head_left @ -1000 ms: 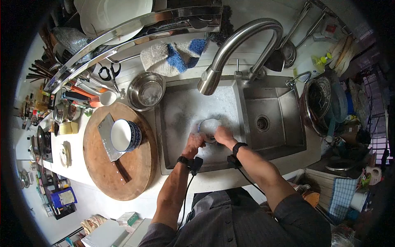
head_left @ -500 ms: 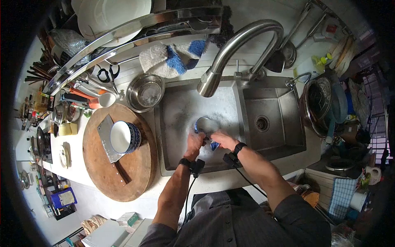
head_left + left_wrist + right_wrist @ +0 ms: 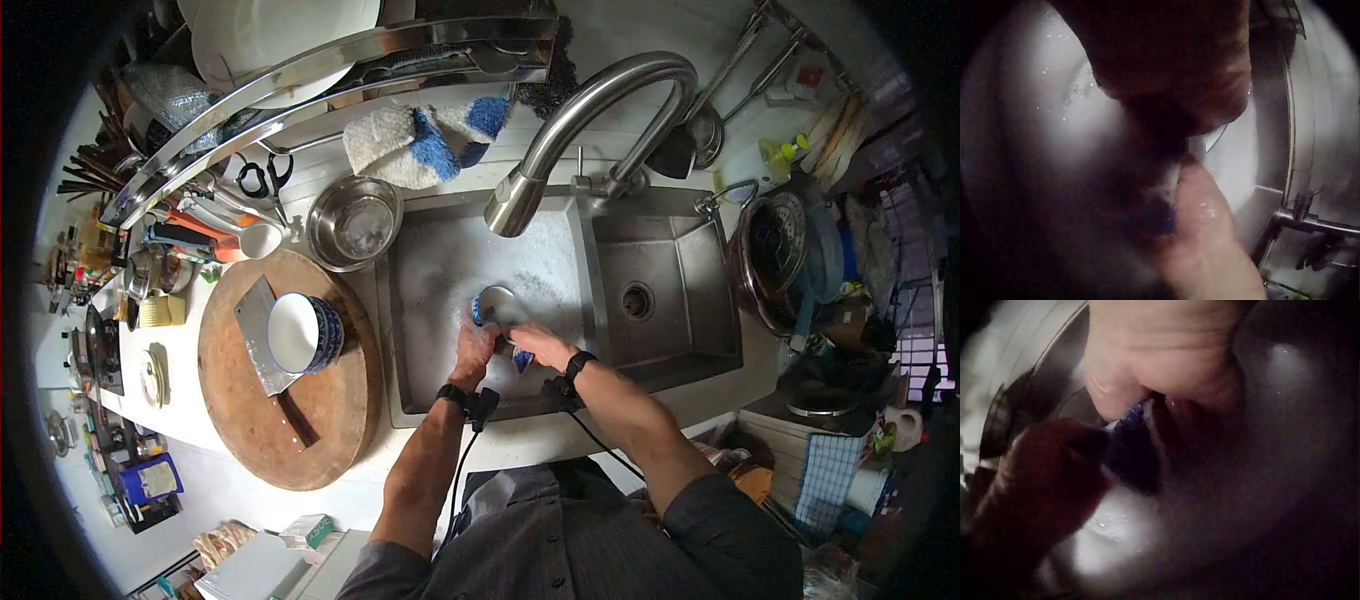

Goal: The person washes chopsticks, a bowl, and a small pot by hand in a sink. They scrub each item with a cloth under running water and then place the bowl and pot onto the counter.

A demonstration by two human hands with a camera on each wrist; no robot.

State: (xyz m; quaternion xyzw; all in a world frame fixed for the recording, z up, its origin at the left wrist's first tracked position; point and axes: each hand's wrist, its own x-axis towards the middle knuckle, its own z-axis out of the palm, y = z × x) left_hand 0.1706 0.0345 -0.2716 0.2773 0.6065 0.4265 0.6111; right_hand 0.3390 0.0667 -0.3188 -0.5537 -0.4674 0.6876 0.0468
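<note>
The small bowl (image 3: 498, 303) is in the big sink (image 3: 396, 390), just past the fingers of the left hand (image 3: 474, 346). That hand is the nearer one. Its fingers hold the bowl by the side close to the person, on the left, and the bowl pokes out away from them. The bowl is round, so it has no long way to point. It is tipped, with its blue outside toward the left and its white inside showing.

The right hand (image 3: 541, 345) is on the other side, close to the bowl's near edge. Its fingers are curled round a blue cloth (image 3: 1135, 450), and a corner sticks out under them, between the two hands and toward the person. So the bowl is ahead of the right fingers and a bit to their left. The close-up views are dark and blurry, so the cloth may be touching the bowl, but I can't be sure.
</note>
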